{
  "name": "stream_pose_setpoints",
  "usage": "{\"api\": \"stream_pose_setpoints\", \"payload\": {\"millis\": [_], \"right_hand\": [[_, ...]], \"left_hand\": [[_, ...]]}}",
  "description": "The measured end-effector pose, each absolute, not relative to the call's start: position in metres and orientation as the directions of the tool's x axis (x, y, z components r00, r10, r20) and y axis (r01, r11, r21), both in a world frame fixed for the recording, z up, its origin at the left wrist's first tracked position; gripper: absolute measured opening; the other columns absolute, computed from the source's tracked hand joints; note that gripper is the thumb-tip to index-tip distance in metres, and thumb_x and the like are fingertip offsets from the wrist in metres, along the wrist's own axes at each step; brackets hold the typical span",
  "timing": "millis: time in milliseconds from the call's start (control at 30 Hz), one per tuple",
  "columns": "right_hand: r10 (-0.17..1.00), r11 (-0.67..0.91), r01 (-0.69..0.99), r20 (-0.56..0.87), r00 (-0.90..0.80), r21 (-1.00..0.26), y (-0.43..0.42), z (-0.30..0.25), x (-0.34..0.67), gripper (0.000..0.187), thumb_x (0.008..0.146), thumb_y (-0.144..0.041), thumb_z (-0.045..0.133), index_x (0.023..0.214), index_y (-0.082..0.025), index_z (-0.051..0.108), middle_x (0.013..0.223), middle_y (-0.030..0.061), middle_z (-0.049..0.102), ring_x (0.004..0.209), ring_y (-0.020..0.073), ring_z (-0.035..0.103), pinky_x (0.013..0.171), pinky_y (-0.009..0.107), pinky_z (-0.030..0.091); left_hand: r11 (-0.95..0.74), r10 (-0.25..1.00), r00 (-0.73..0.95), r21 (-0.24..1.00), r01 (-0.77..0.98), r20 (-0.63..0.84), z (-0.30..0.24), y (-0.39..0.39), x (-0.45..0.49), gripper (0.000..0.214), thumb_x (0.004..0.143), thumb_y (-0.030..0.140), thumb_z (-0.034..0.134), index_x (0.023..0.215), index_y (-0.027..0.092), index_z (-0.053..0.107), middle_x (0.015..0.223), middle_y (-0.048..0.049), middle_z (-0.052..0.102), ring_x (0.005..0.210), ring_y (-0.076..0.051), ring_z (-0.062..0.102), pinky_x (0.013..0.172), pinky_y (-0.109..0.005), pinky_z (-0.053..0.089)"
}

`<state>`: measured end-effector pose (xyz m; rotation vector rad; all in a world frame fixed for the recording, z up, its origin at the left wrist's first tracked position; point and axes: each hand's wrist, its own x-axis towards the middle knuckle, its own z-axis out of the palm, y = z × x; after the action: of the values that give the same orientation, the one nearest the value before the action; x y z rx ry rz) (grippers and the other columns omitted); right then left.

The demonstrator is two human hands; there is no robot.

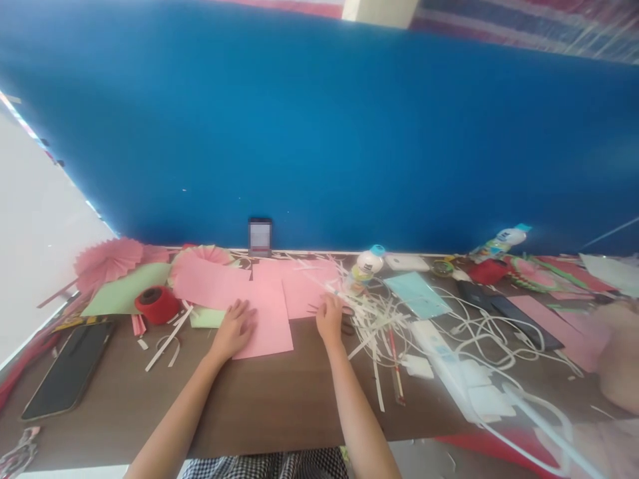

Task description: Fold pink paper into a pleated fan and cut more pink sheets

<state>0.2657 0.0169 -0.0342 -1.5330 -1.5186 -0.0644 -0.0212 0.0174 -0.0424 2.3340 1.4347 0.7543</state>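
Observation:
My left hand (236,329) lies with its fingers spread on the left part of a pink paper sheet (269,326). My right hand (330,320) is closed over the middle of a pair of scissors (348,328). The dark handle loops stick out to the right of this hand, and the blade tips show at its left. Beneath the scissors lies another pink sheet (309,279), partly under the first one. A curved pink strip of paper (204,283) reaches out to the left.
White paper strips (372,322) are heaped at right, beside a bottle (368,266). Tangled white cables (489,332) and a power strip (444,366) lie farther right, near another person's arm (619,352). At left are a red thread spool (157,305), folded pink fans (110,263) and a phone (70,369).

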Motion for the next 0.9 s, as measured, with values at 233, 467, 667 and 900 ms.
{"api": "stream_pose_setpoints", "payload": {"millis": [233, 467, 667, 900], "right_hand": [[0.839, 0.301, 0.594, 0.503, 0.207, -0.746, 0.007, -0.019, 0.256, 0.02, 0.078, -0.018, 0.041, 0.09, -0.017, 0.057, 0.094, 0.0104, 0.06, 0.092, 0.0222, 0.056, 0.081, 0.039, 0.046], [0.943, 0.198, 0.421, 0.29, 0.166, -0.885, 0.0, -0.015, 0.245, 0.028, 0.087, -0.03, 0.034, 0.101, -0.016, 0.053, 0.084, 0.0087, 0.064, 0.07, 0.0182, 0.062, 0.064, 0.034, 0.051], [0.868, 0.401, 0.756, 0.479, -0.133, -0.517, -0.003, -0.015, 0.231, 0.035, 0.083, -0.02, 0.039, 0.115, -0.021, 0.052, 0.12, 0.0102, 0.054, 0.116, 0.0242, 0.044, 0.097, 0.049, 0.031], [0.867, 0.42, 0.804, 0.447, -0.219, -0.421, -0.006, -0.014, 0.232, 0.037, 0.083, -0.013, 0.033, 0.111, -0.023, 0.055, 0.116, 0.0071, 0.058, 0.114, 0.0219, 0.048, 0.102, 0.055, 0.018]], "left_hand": [[-0.458, 0.889, 0.362, 0.505, 0.732, 0.281, -0.045, 0.019, -0.022, 0.037, 0.081, 0.031, 0.045, 0.116, 0.022, 0.054, 0.133, -0.0103, 0.04, 0.128, -0.028, 0.026, 0.101, -0.051, 0.023], [-0.512, 0.855, 0.408, 0.406, 0.757, 0.319, -0.036, 0.013, -0.014, 0.034, 0.08, 0.027, 0.045, 0.112, 0.022, 0.056, 0.13, -0.0109, 0.044, 0.128, -0.03, 0.025, 0.101, -0.057, 0.012], [-0.612, 0.791, 0.539, 0.338, 0.715, 0.291, -0.016, 0.002, -0.006, 0.044, 0.077, 0.037, 0.05, 0.12, 0.026, 0.049, 0.133, -0.0099, 0.041, 0.129, -0.031, 0.022, 0.1, -0.06, -0.001], [-0.583, 0.813, 0.49, 0.448, 0.678, 0.316, -0.017, 0.007, -0.012, 0.038, 0.08, 0.027, 0.044, 0.117, 0.021, 0.052, 0.133, -0.0109, 0.04, 0.127, -0.029, 0.027, 0.102, -0.054, 0.014]]}}
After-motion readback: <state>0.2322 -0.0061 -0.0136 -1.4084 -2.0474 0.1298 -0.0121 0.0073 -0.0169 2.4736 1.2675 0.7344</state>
